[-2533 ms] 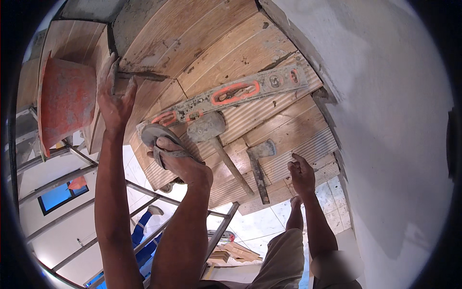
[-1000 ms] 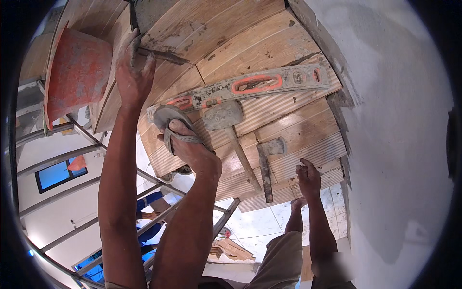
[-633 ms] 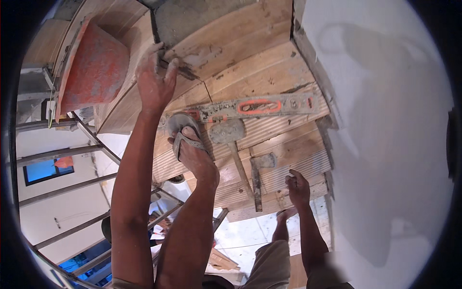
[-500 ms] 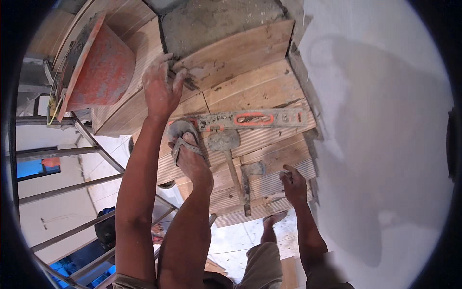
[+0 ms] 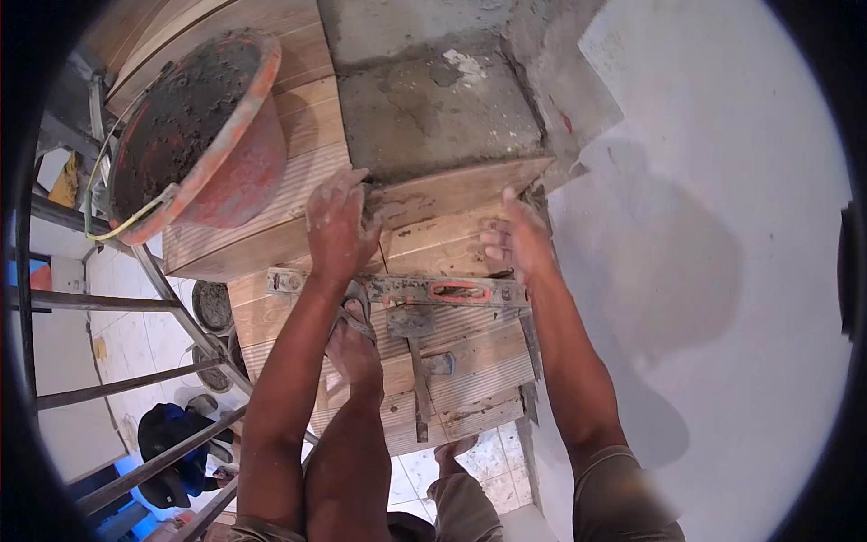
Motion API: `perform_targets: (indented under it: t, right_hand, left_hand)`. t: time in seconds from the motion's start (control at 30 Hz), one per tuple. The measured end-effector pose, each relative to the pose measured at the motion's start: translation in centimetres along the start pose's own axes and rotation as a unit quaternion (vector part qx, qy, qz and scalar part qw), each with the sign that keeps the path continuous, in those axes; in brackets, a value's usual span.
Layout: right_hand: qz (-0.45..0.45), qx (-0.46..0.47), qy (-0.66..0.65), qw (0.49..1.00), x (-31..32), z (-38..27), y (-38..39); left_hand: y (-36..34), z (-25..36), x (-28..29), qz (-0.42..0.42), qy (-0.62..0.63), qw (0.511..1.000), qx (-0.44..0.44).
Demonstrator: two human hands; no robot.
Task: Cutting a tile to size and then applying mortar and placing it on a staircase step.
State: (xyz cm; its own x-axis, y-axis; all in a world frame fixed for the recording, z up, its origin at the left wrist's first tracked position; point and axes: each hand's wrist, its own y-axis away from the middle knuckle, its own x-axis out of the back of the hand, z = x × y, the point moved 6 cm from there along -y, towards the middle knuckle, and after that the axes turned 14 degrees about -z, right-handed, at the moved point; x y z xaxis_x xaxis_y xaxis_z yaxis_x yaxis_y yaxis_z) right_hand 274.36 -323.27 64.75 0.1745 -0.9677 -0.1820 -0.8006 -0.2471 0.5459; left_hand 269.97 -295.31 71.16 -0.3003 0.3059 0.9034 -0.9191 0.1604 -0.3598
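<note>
A wood-grain tile (image 5: 456, 191) lies along the lower edge of a grey mortar bed (image 5: 433, 108). My left hand (image 5: 339, 226) grips the tile's left end, with fingers curled over its corner. At the tile's right end, beside the white wall, my right hand (image 5: 513, 242) holds it. Both hands are smeared with mortar. Just below them a grey spirit level with an orange handle slot (image 5: 397, 291) rests across the wooden planks.
An orange bucket of mortar (image 5: 194, 135) stands at upper left. A trowel (image 5: 411, 323) and a hammer (image 5: 435, 365) lie on the planks (image 5: 479, 375) by my sandalled foot (image 5: 352, 334). Scaffold bars (image 5: 126, 384) cross the left side, with a person (image 5: 172, 443) below. A white wall (image 5: 722, 271) fills the right.
The view has swung upward, showing the mortar bed and bucket opening. My right hand rose from the lower planks to the tile's right end. My left hand stays at its left end.
</note>
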Motion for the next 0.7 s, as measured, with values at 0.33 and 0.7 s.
perform_targets:
  t: [0.33, 0.7]
  right_hand:
    - [-0.072, -0.051, -0.023, 0.996, -1.9, -2.6, -4.9]
    - [-0.064, -0.02, -0.128, 0.989, -2.2, -3.4, -5.7]
  left_hand:
    - [0.4, 0.0, 1.2, -0.024, 0.081, 0.996, 0.015]
    - [10.9, -0.2, -9.0, -0.159, 0.778, 0.437, 0.422]
